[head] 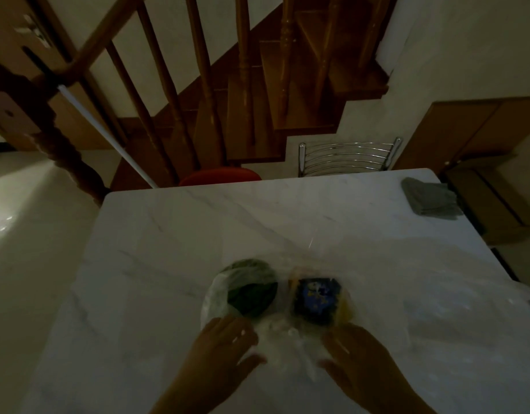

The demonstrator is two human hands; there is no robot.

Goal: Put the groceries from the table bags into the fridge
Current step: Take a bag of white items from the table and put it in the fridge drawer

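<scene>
A thin clear plastic bag [283,330] lies on the white marble table [174,234], near its front edge. Inside it I see a round dark green vegetable [252,289] on the left and a dark blue packet [316,300] with a yellowish item beside it on the right. My left hand [225,351] rests at the bag's near left side, fingers spread against the plastic. My right hand [356,357] touches the bag's near right side. The picture is dim and blurred, so whether either hand grips the plastic is unclear.
A folded grey cloth [431,198] lies at the table's far right corner. More clear plastic [526,297] shows at the right edge. A metal chair back [347,158] and a red seat [220,176] stand behind the table, with a wooden staircase [257,85] beyond.
</scene>
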